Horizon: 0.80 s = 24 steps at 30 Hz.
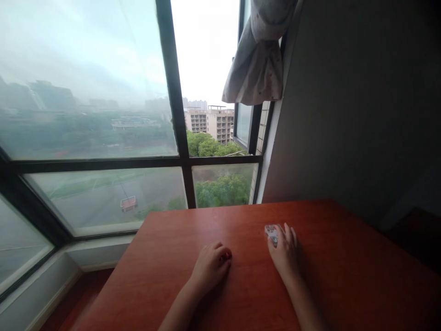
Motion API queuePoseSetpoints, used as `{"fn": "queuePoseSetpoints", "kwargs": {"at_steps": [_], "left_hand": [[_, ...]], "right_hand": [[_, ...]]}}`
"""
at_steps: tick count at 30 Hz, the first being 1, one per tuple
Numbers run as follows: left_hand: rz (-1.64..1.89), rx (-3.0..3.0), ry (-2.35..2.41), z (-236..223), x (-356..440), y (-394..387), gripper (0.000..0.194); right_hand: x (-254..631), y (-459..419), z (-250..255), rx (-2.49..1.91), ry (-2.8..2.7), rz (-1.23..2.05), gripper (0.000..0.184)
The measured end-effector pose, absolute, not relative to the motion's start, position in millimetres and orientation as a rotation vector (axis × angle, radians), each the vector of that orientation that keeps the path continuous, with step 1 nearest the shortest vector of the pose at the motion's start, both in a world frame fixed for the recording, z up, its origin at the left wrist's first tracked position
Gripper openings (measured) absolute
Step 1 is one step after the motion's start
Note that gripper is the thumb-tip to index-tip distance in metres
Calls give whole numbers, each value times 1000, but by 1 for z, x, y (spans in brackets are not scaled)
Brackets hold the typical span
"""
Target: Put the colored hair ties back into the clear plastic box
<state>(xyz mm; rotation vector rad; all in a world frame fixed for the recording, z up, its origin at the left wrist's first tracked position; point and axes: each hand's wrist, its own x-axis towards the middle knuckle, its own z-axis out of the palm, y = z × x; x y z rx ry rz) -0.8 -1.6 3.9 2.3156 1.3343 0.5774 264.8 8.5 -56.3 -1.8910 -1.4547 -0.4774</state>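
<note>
Far left there's a big window with dark frames, with a pale sill running under it. Next comes the reddish-brown table, which has a bit of shine to it, so smooth stuff would probably slide around on it pretty easily.

The left hand is on the table, fingers curled in toward the palm. There's a small dark reddish patch in the gap by the thumb, but honestly I can't tell if that's something being held or just the tabletop and shadow.

Going right, a knotted curtain hangs by the open pane. Below it, toward the far side of the table, is a small see-through object with greyish markings. Can't make out what it is. The right hand has it, thumb at the near edge and index finger over the right side, a light grasp by the look of it, with the other fingers reaching past.

My guess is hard plastic: light, stiff and kinda slippery. I'd pinch it across two opposite edges and not press down on top, since it might skid or crack if it's thin. Far right is just a dark wall.
</note>
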Motion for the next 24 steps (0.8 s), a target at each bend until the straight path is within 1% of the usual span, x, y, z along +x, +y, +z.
{"fn": "queuePoseSetpoints", "kwargs": {"at_steps": [5, 9, 10, 12, 15, 17, 20, 22, 24], "left_hand": [[573, 2323, 1339, 3, -1, -2, 16], [582, 2337, 1345, 1, -2, -2, 20], [593, 2333, 1351, -1, -2, -2, 25], [634, 2299, 1350, -4, -1, -2, 44], [744, 2187, 1292, -10, 5, -3, 78], [834, 2086, 1208, -14, 13, -5, 89], [961, 1888, 1010, -19, 24, -7, 90], [1002, 1770, 904, -19, 27, -8, 84], [994, 1692, 843, -16, 26, -8, 74]], "right_hand": [[264, 13, -68, -1869, -1486, -343, 43], [248, 14, -61, -1689, -1422, -105, 46], [241, 12, -57, -1626, -1416, -15, 46], [224, 6, -49, -1530, -1435, 138, 45], [198, -8, -36, -1396, -1559, 225, 48], [186, -18, -29, -1332, -1636, 256, 53], [177, -28, -20, -1324, -1758, 354, 58], [177, -31, -15, -1309, -1806, 436, 58], [179, -31, -12, -1286, -1824, 499, 56]]}}
